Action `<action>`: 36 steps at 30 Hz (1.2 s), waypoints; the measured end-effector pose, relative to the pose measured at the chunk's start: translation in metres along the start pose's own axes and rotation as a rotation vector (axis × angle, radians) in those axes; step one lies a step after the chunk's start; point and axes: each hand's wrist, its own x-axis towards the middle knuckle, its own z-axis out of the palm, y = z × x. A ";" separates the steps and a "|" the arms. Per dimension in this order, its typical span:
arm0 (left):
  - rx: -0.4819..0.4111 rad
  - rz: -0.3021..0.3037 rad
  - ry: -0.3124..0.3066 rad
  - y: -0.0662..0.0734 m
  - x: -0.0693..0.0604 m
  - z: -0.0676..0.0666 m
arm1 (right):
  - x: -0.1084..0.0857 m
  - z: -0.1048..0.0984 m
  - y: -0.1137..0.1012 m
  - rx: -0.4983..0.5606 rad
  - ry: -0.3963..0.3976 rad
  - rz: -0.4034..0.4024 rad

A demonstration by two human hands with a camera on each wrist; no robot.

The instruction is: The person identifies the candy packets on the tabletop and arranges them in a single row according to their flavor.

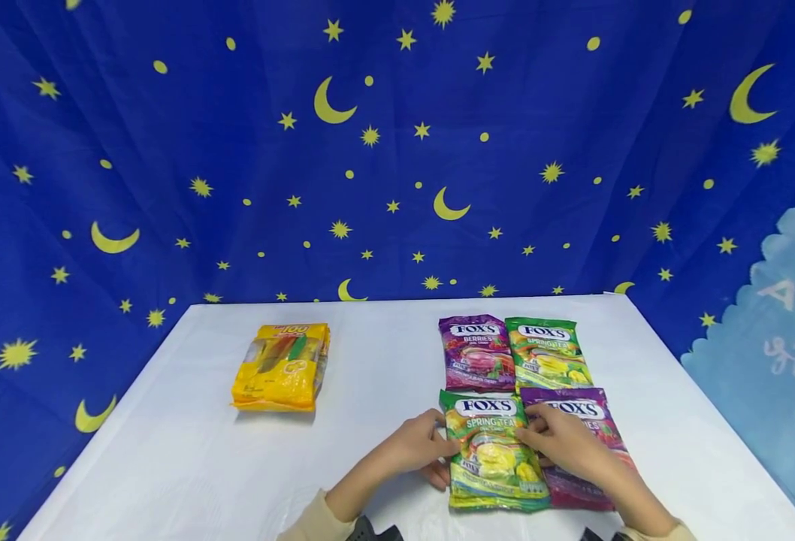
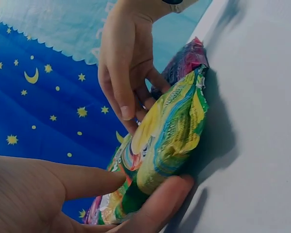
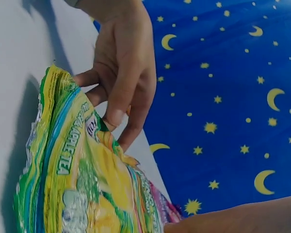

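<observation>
A green-and-yellow Fox's Spring Tea candy bag [image 1: 495, 466] lies at the near right of the white table, between both hands. The left hand [image 1: 414, 448] pinches its left edge, thumb on top and fingers low at the side, as the left wrist view shows. At the opposite edge the right hand [image 1: 566, 443] grips the same bag with thumb and fingers, its palm over a purple Fox's Berries bag [image 1: 580, 488]. That purple bag is partly covered by the hand. Behind them lie another Berries bag [image 1: 476, 353] and another Spring Tea bag [image 1: 549, 353], side by side.
A yellow packet [image 1: 282, 368] with a clear window lies apart at the left of the white table [image 1: 167, 451]. A blue cloth [image 1: 397, 150] with yellow stars and moons hangs behind the table. Light blue cloth [image 1: 776, 361] hangs at the right.
</observation>
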 end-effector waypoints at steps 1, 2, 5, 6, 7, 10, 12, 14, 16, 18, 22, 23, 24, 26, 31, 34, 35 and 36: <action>0.000 0.008 0.005 -0.001 0.001 0.000 | 0.001 0.000 0.001 0.033 -0.001 0.011; -0.002 0.014 0.007 -0.001 0.001 0.000 | 0.002 0.000 0.003 0.054 -0.003 0.019; -0.018 0.030 0.011 -0.003 0.003 0.001 | 0.005 -0.001 0.006 0.111 -0.012 0.033; -0.021 0.037 0.011 -0.004 0.003 0.001 | 0.006 -0.001 0.007 0.128 -0.018 0.040; -0.021 0.043 0.010 -0.005 0.004 0.001 | 0.007 -0.001 0.008 0.146 -0.031 0.045; 0.000 0.052 0.010 -0.007 0.005 0.000 | 0.008 -0.003 0.011 0.213 -0.096 0.056; 0.025 0.056 0.011 -0.008 0.006 -0.001 | 0.008 -0.004 0.013 0.259 -0.143 0.051; 0.027 0.051 0.006 -0.008 0.006 -0.001 | 0.007 -0.005 0.015 0.309 -0.191 0.031; 0.006 0.043 -0.001 -0.009 0.006 -0.002 | 0.006 -0.006 0.017 0.343 -0.226 0.007; -0.021 0.030 -0.003 -0.008 0.006 -0.002 | 0.005 -0.007 0.017 0.377 -0.257 -0.013; -0.075 0.014 -0.019 -0.009 0.005 -0.002 | 0.003 -0.006 0.016 0.417 -0.281 -0.022; -0.081 0.013 -0.025 -0.009 0.005 -0.002 | 0.003 -0.006 0.016 0.424 -0.285 -0.024; -0.087 0.012 -0.032 -0.009 0.005 -0.002 | 0.003 -0.006 0.016 0.429 -0.284 -0.021; -0.097 0.008 -0.037 -0.009 0.005 -0.002 | 0.004 -0.005 0.016 0.439 -0.286 -0.023; -0.090 -0.021 -0.031 -0.008 0.005 -0.004 | 0.006 -0.003 0.017 0.462 -0.293 -0.042; -0.079 -0.040 -0.018 -0.006 0.005 -0.005 | 0.007 -0.002 0.016 0.463 -0.291 -0.054; -0.074 -0.041 -0.016 -0.006 0.005 -0.006 | 0.006 -0.001 0.016 0.461 -0.288 -0.053; -0.074 -0.042 -0.015 -0.005 0.005 -0.006 | 0.006 -0.001 0.016 0.462 -0.287 -0.054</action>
